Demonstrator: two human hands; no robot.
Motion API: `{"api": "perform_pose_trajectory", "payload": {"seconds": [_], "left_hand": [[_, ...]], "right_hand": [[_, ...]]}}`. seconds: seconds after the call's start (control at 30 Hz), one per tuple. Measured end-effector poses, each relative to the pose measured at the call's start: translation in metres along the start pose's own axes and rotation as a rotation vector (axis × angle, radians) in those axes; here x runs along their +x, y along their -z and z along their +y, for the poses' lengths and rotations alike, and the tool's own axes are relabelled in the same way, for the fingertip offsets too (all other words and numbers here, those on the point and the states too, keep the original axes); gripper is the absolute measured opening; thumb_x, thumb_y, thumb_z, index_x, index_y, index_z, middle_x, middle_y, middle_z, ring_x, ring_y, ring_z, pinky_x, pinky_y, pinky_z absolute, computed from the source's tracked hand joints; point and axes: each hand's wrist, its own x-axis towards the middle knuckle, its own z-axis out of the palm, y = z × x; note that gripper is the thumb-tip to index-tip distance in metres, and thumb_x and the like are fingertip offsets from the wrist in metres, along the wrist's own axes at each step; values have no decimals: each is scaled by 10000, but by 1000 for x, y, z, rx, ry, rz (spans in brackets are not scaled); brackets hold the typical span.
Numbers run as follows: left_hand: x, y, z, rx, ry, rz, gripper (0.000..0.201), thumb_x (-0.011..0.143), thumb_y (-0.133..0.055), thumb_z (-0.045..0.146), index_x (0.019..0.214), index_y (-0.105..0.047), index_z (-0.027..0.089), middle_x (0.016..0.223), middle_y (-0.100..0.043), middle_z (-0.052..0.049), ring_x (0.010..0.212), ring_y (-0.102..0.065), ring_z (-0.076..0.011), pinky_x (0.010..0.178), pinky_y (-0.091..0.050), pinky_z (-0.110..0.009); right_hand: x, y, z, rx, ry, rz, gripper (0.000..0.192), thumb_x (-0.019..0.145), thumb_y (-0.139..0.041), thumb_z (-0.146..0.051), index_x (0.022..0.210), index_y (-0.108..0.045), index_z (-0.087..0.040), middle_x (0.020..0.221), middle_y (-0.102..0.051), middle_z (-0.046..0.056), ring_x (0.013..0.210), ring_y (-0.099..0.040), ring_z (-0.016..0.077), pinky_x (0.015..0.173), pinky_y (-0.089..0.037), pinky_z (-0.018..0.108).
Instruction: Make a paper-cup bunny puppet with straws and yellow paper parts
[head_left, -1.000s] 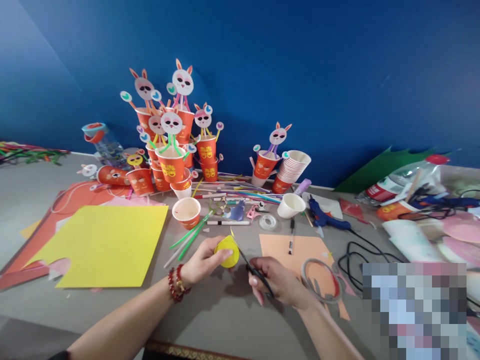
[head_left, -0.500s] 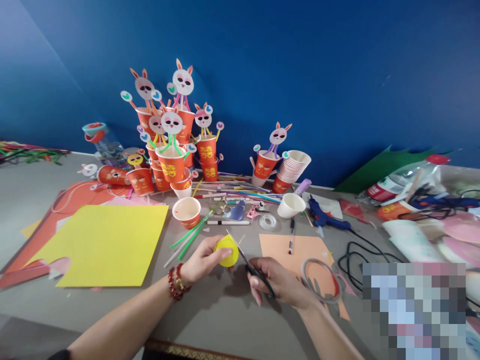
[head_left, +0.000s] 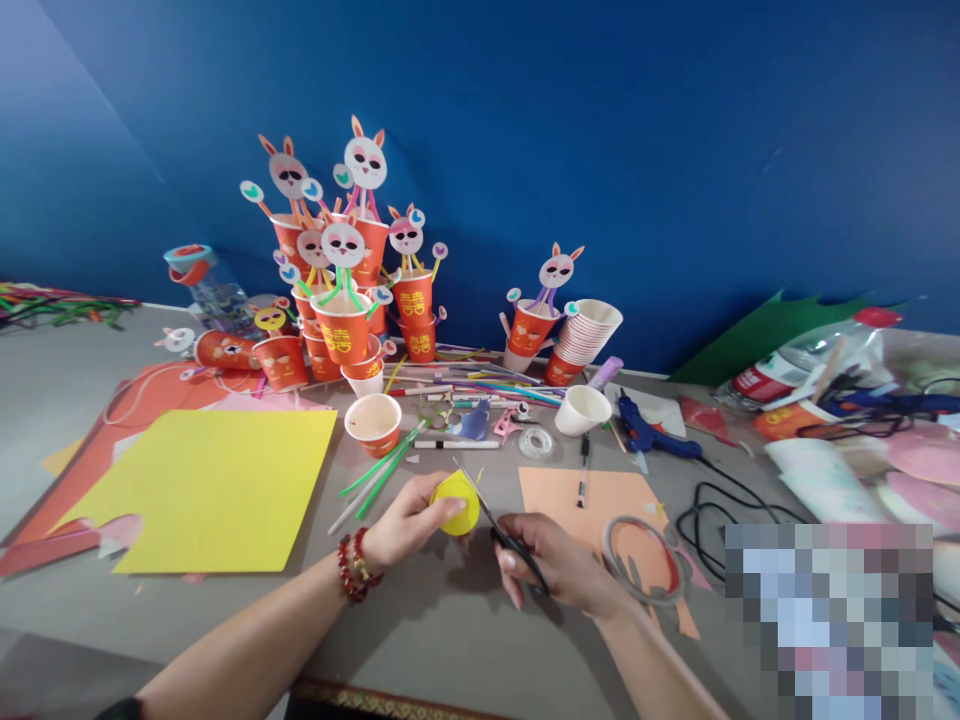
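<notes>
Between the thumb and fingers of my left hand (head_left: 414, 520) is a rounded piece of yellow paper (head_left: 463, 505). My right hand (head_left: 551, 560) grips black-handled scissors (head_left: 504, 535) by their loops. The scissor blades point up and left, along the right edge of the yellow paper. A thin yellow sliver sticks out beside the blades. A red bead bracelet sits on my left wrist. On the table left of my left hand lies a big yellow sheet (head_left: 225, 490) with a curved notch cut from its lower left.
Red paper cups with rabbit figures (head_left: 345, 325) stand stacked behind. Stacked white cups (head_left: 589, 335), a blue glue gun (head_left: 649, 430), a peach sheet (head_left: 551, 490) and a tape roll (head_left: 643, 558) are to the right. Green and white pipe cleaners (head_left: 382, 480) lie just beyond my left hand.
The yellow paper has turned and shifted slightly to the right against the scissor blades. Both hands stay almost in the same place.
</notes>
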Motion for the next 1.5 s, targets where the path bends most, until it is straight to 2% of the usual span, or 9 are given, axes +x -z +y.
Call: {"api": "perform_pose_trajectory", "payload": {"seconds": [0.37, 0.7, 1.5], "left_hand": [[0, 1, -3, 8, -9, -9, 378, 871, -612, 486, 839, -671, 114, 685, -690, -52, 589, -625, -140, 572, -479, -222], [0, 0, -1, -12, -6, -5, 361, 870, -616, 477, 830, -667, 122, 667, -688, -47, 596, -629, -147, 584, -488, -230], [-1, 1, 3, 5, 5, -16, 370, 850, -626, 497, 793, -631, 132, 683, -662, -37, 590, -610, -138, 565, -468, -217]], "right_hand": [[0, 0, -2, -8, 16, -19, 593, 780, -521, -782, 746, -488, -191, 509, -587, -20, 457, -426, 96, 468, -280, 213], [-1, -1, -3, -15, 39, -14, 579, 806, -485, -779, 695, -409, -217, 487, -567, -26, 433, -409, 93, 458, -269, 212], [-1, 5, 7, -53, 11, -7, 489, 847, -553, -654, 682, -450, -206, 464, -570, -34, 417, -437, 88, 445, -310, 191]]}}
